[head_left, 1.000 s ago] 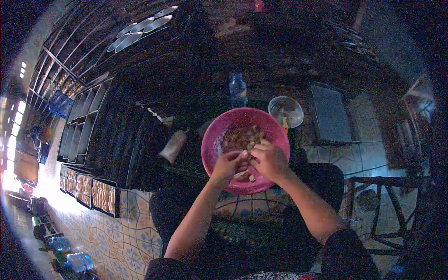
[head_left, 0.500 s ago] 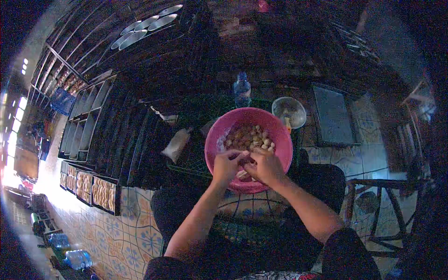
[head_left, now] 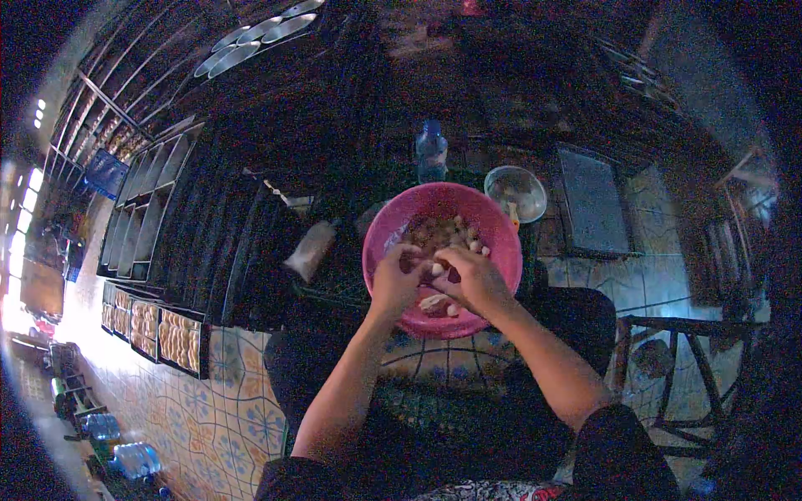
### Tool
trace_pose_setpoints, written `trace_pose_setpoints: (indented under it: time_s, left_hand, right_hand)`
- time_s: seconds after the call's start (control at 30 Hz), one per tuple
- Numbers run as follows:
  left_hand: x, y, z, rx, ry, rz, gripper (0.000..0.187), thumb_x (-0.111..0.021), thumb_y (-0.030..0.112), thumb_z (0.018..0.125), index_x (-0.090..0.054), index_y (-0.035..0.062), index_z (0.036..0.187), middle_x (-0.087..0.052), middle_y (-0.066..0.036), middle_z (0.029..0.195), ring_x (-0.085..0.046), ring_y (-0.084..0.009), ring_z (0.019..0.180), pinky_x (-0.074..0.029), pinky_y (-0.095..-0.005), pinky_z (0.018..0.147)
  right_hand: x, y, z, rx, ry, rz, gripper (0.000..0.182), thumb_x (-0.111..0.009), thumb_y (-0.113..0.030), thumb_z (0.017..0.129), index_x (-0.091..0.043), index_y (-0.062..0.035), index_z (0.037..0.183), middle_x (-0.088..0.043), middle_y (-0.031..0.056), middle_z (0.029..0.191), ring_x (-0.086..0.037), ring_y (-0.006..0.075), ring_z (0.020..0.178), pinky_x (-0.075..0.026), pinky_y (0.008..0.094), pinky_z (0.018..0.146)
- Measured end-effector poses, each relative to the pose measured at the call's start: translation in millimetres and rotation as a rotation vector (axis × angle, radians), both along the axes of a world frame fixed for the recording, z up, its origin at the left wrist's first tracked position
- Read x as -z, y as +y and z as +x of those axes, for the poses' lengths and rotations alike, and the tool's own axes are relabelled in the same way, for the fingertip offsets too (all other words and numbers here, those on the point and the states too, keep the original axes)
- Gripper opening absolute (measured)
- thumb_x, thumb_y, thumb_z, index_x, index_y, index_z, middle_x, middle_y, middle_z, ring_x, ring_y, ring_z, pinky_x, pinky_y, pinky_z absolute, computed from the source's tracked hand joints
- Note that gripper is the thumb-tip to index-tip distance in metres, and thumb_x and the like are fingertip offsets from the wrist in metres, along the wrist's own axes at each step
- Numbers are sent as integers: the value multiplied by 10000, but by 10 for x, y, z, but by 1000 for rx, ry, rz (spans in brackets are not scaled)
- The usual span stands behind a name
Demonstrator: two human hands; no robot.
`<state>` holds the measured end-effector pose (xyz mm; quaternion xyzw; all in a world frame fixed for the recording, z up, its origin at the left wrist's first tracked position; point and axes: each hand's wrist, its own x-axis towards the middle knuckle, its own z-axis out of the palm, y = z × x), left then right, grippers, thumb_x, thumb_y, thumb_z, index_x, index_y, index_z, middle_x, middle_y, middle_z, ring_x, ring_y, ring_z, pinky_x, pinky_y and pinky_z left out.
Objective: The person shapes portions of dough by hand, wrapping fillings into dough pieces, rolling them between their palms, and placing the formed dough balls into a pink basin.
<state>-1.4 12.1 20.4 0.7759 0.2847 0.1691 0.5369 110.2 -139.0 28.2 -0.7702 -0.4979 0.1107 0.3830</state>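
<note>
A pink basin (head_left: pixel 511 265) stands in front of me with many small round pieces (head_left: pixel 451 230) in it, some pale and some brownish. Over its near half, my right hand (head_left: pixel 478 280) pinches a small pale round piece (head_left: pixel 437 268) at its fingertips. My left hand (head_left: pixel 396 282) is close beside that piece, thumb and forefinger curved apart with a gap between them; its lower fingers are hidden. Below my hands, flattened pale scraps (head_left: pixel 433 303) and another pale round piece (head_left: pixel 453 311) rest in the basin.
Behind the basin are a clear bottle (head_left: pixel 432 154) and a metal bowl (head_left: pixel 516 194) with an orange-handled tool (head_left: pixel 513 219). A clear bag (head_left: pixel 311 250) lies left. Bread trays (head_left: pixel 171 338) and stacked pans (head_left: pixel 146 221) stand further left, a metal tray (head_left: pixel 595 204) and dark stool (head_left: pixel 681 367) right.
My hands have moved slightly apart, and the pale round piece now shows between them. The left thumb and forefinger have spread. The view has shifted a little.
</note>
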Motion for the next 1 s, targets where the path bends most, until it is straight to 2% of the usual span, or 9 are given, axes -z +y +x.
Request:
trace_pose_setpoints:
  time_s: [0.1,0.2,0.27,0.4,0.5,0.57,0.7,0.87,1.0]
  left_hand:
    - [105,77,-1,71,-27,142,280,-776,142,860,-653,-8,1062,-744,-120,934,-704,-189,856,-539,-334,787]
    - [94,-27,-2,99,-52,322,293,-783,180,855,-661,-6,1047,-743,-119,926,-703,-209,866,-533,-337,806]
    - [-168,-171,-12,123,24,49,298,-789,220,858,-673,-9,1010,-743,-117,924,-697,-214,876,-528,-350,822]
    - [11,-169,13,202,30,96,283,-784,242,877,-699,-7,978,-742,-117,921,-690,-182,854,-528,-350,817]
    - [49,-160,40,85,73,-153,250,-752,240,915,-724,3,990,-741,-77,913,-676,-142,845,-524,-313,788]
    - [59,-134,43,-46,5,-484,219,-720,232,946,-744,22,1000,-731,-43,922,-664,-121,837,-513,-281,760]
    - [209,-93,63,-1,44,-537,245,-644,227,996,-720,-1,1045,-732,-69,970,-679,-159,877,-549,-324,838]
    - [291,-154,34,-35,-92,-1032,205,-616,221,1010,-687,30,1037,-716,-77,1005,-686,-185,875,-573,-323,815]
    - [465,-48,26,-48,-67,-955,173,-620,200,1006,-681,38,998,-715,-88,989,-695,-196,879,-588,-333,789]
  right_hand:
    - [-37,12,-47,-18,-7,88,251,-774,-196,827,-697,-57,1022,-698,163,993,-665,366,969,-532,418,841]
    - [6,-18,-1,48,-110,-37,276,-789,-168,793,-694,-48,1022,-708,162,943,-665,381,961,-532,442,818]
    - [-35,-37,26,72,-145,-123,292,-796,-166,778,-694,-50,1026,-713,160,934,-667,384,962,-532,452,808]
    - [-136,-27,26,132,-101,-337,357,-814,-165,745,-691,-41,1056,-710,177,990,-671,387,983,-539,466,816]
    - [-83,-44,-35,118,-272,-11,358,-795,-148,771,-685,-24,1089,-696,189,1046,-672,386,983,-542,455,844]
    - [-88,-34,-73,109,-195,-1,349,-781,-142,791,-682,-15,1100,-690,189,1064,-671,385,986,-540,452,858]
    - [-18,-12,-59,95,-168,24,320,-734,-144,852,-679,-11,1137,-683,188,1083,-664,384,1002,-534,449,874]
    - [-66,-42,-24,48,-197,-17,349,-724,-169,865,-679,-26,1180,-638,162,1150,-645,373,1034,-532,450,865]
    - [-175,-53,-52,-17,-301,-97,432,-745,-135,831,-661,-44,1245,-594,130,1174,-635,356,1039,-536,449,871]
